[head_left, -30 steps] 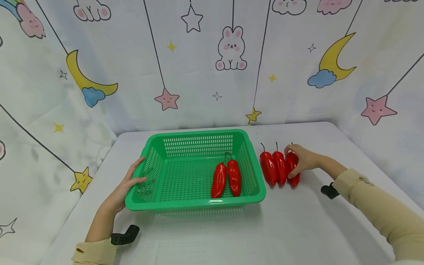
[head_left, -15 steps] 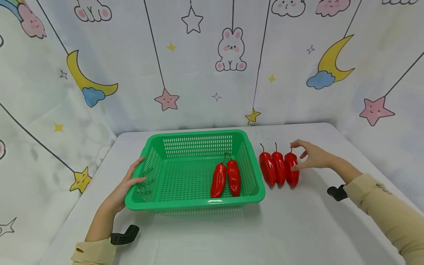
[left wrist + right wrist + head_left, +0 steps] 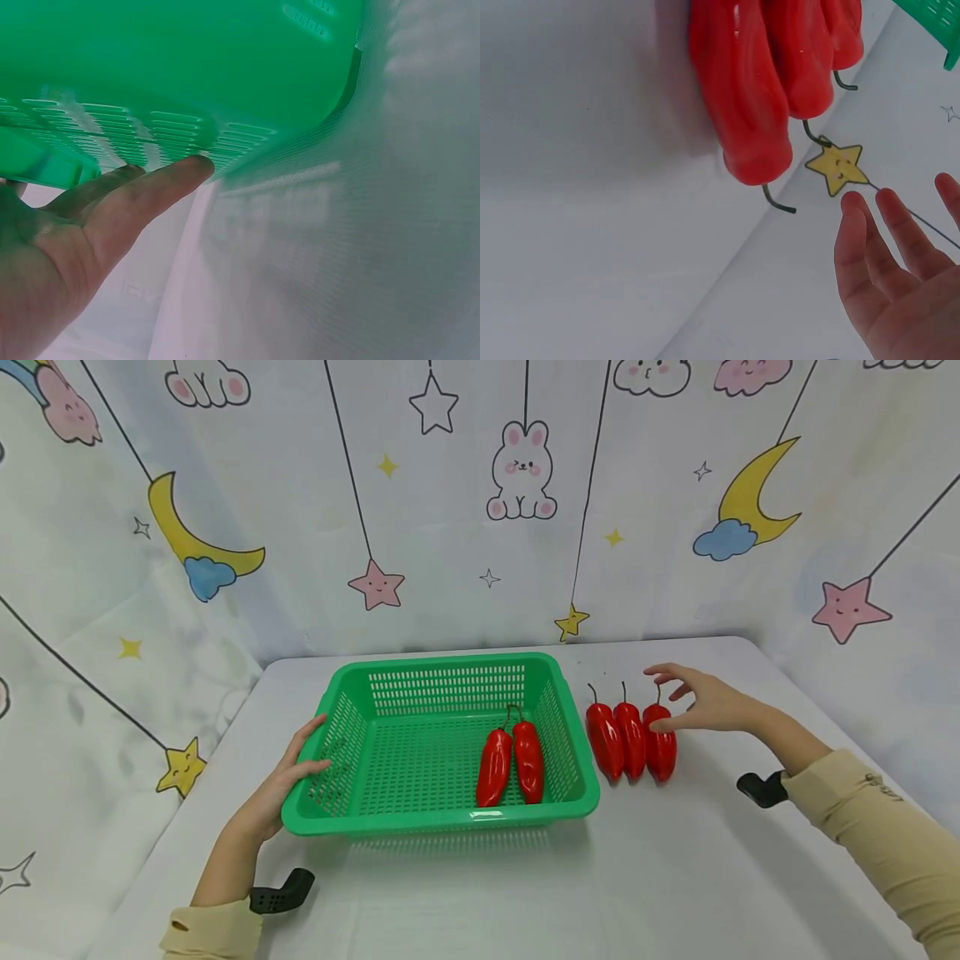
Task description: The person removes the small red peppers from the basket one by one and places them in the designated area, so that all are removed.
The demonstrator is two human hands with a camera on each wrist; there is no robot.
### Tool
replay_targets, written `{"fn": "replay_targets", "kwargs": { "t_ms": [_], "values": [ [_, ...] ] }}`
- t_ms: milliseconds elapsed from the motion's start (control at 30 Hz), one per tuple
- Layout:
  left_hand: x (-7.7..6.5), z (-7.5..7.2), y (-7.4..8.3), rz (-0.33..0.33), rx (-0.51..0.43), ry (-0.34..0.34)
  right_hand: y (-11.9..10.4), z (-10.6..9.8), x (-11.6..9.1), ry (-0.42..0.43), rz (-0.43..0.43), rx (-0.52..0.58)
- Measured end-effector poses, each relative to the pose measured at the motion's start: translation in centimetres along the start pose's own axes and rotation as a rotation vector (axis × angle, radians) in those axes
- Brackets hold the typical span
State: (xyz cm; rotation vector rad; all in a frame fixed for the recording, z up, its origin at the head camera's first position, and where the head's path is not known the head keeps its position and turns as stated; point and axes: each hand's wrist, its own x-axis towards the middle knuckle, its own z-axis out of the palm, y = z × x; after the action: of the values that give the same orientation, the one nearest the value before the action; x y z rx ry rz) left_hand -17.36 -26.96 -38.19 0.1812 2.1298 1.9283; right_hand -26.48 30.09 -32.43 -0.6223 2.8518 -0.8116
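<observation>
My left hand (image 3: pixel 272 793) grips the left rim of a green plastic basket (image 3: pixel 442 827), thumb and a finger over the rim. In the left wrist view, fingers (image 3: pixel 150 193) lie along the basket's slotted outer wall. Two red chili peppers (image 3: pixel 529 764) with dark stems lie in its right part. Right of the basket, three more peppers lie in a row on the table. My right hand (image 3: pixel 708 700) hovers over the rightmost pepper (image 3: pixel 660 756), fingers spread and holding nothing. In the right wrist view, that hand (image 3: pixel 900 277) is apart from the nearest pepper (image 3: pixel 742 90).
A white-covered table (image 3: pixel 480 893) bears everything. Behind it hangs a white cloth (image 3: pixel 450 527) printed with stars, moons and bunnies. A black wrist device (image 3: pixel 281 893) sits below the left hand, and another black device (image 3: pixel 761 789) below the right wrist.
My right hand was around the rightmost pepper, then opened and rose slightly up and away from it. The pepper stays in its row. My left hand and the basket have not moved.
</observation>
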Motion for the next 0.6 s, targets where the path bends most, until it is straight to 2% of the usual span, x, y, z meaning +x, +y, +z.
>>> {"fn": "replay_targets", "kwargs": {
  "t_ms": [600],
  "values": [
    [0.0, -0.1, -0.2, 0.006, -0.001, -0.008, -3.9, 0.0, 1.1, 0.009, -0.078, 0.012]
  ]
}}
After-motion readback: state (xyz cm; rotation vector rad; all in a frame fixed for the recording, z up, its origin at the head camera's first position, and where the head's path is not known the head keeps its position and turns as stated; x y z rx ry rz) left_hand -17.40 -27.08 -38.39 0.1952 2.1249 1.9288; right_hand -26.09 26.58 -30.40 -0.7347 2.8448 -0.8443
